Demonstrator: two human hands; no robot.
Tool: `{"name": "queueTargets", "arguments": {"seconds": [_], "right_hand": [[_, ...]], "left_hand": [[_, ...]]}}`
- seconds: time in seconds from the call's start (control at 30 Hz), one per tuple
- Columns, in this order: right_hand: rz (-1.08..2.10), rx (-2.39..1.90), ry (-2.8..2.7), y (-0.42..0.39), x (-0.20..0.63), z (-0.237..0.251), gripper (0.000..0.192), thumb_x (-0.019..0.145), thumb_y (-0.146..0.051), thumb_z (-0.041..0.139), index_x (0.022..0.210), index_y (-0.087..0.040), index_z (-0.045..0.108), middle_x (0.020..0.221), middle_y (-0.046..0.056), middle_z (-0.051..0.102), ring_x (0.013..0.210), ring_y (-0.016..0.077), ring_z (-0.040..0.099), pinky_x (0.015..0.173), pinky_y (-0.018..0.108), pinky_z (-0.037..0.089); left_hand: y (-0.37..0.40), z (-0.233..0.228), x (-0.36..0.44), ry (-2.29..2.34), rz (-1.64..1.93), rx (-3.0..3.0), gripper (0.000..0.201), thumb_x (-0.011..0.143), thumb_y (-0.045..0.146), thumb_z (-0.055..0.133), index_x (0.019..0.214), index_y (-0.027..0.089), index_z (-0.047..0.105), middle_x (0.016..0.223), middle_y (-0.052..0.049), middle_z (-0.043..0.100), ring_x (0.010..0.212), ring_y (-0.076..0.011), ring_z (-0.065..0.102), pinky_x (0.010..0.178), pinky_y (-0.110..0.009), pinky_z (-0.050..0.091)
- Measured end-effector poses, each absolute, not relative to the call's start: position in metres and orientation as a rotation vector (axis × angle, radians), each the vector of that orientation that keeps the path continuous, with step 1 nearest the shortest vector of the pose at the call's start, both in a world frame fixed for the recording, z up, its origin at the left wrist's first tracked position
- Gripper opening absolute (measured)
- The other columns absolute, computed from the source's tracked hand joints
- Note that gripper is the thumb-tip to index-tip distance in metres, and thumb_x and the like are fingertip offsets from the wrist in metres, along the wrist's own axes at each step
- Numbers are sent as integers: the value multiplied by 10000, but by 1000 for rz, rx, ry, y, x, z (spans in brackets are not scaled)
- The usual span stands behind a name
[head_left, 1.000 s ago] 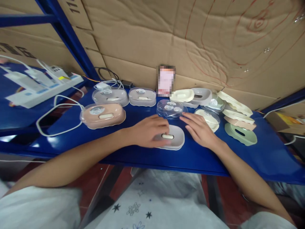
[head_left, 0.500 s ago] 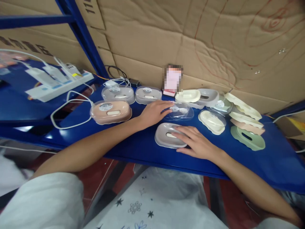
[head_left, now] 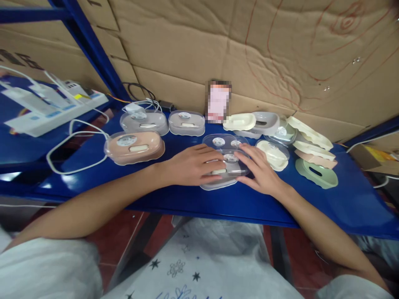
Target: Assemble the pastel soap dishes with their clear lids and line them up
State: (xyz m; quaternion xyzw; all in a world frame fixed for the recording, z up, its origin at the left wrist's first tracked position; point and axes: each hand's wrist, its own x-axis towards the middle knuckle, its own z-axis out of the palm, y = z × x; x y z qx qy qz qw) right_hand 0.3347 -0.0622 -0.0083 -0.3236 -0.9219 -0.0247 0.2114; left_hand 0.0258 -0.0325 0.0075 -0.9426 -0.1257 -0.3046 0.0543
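A clear plastic lid (head_left: 234, 167) with a round label sits over a grey soap dish (head_left: 215, 187) in front of me. The dish's white insert shows through the plastic near my left fingertips. My left hand (head_left: 195, 166) grips the lid's left side, fingers laid across its top. From the right, my right hand (head_left: 258, 170) holds the same lid, fingers bent and somewhat apart. Just behind stands another clear lid (head_left: 209, 140) with labels, partly covered by the front one. Whether the front lid is fully seated on the dish I cannot tell.
Lidded soap dishes, one pink (head_left: 149, 145) and two grey (head_left: 187, 124), stand at the left. A cream dish (head_left: 274, 157), a green dish (head_left: 316, 174) and several others lie at the right. A phone (head_left: 218, 101) leans on the cardboard (head_left: 174, 50). A power strip (head_left: 31, 124) is far left.
My left hand has brought a clear lid forward over the grey dish. My right hand has shifted from the dish onto the lid. The camera view has moved slightly.
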Motion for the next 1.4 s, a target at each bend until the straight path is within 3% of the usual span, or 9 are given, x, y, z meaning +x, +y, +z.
{"name": "queueTargets", "arguments": {"seconds": [0.1,0.23,0.3,0.5,0.73,0.97,1.2,1.4], "right_hand": [[52,-815,-2685,-61,334,-8,737,1101,-425,556,1741,-346,198,1755,125,370,1615,344,379,1286,613,381],[137,-791,-2703,-62,331,-13,726,1113,-409,542,1744,-317,196,1766,120,349,1639,320,336,1305,615,374],[169,-803,-2700,-63,330,-15,788,1083,-461,604,1744,-316,202,1767,117,346,1642,327,326,1314,619,369],[143,-773,-2701,-59,332,-19,728,1101,-356,580,1737,-328,227,1781,103,312,1656,307,289,1321,611,375],[120,-772,-2695,-58,331,-19,723,1104,-320,557,1740,-316,213,1810,103,228,1676,322,227,1324,641,345],[122,-770,-2698,-58,329,-22,783,1097,-300,560,1755,-321,136,1818,86,202,1675,340,223,1330,642,341],[-17,-743,-2703,-60,328,-23,831,1100,-271,552,1757,-303,44,1803,107,239,1669,338,240,1318,621,377],[3,-737,-2707,-59,327,-24,821,1102,-254,541,1756,-313,49,1808,99,228,1673,332,228,1319,630,374]], "left_hand": [[-35,7,28,-340,-806,-2965,295,1021,456,703,1202,224,712,1204,-112,739,1134,-268,708,1030,-418,536],[-34,1,27,-496,-648,-3076,732,877,574,843,1472,236,584,1498,-193,586,1378,-398,572,1161,-573,472],[-33,-2,27,-518,-654,-3135,836,876,539,855,1574,247,498,1613,-218,483,1463,-422,508,1198,-600,454],[-37,-10,32,-520,-661,-3204,807,966,387,776,1658,295,370,1735,-211,342,1586,-410,400,1264,-614,400],[-59,-11,42,-680,-541,-3047,653,1090,349,592,1676,212,335,1780,-251,229,1614,-437,341,1211,-664,414],[-63,-13,46,-822,-613,-3032,643,1099,466,567,1642,185,367,1730,-246,353,1573,-396,423,1190,-581,461],[-71,-21,48,-929,-576,-2945,804,1104,465,560,1703,96,170,1751,-282,288,1631,-409,317,1283,-588,330],[-76,-21,50,-970,-496,-2919,911,1051,469,667,1708,92,163,1749,-255,320,1616,-413,335,1232,-570,376]]}}
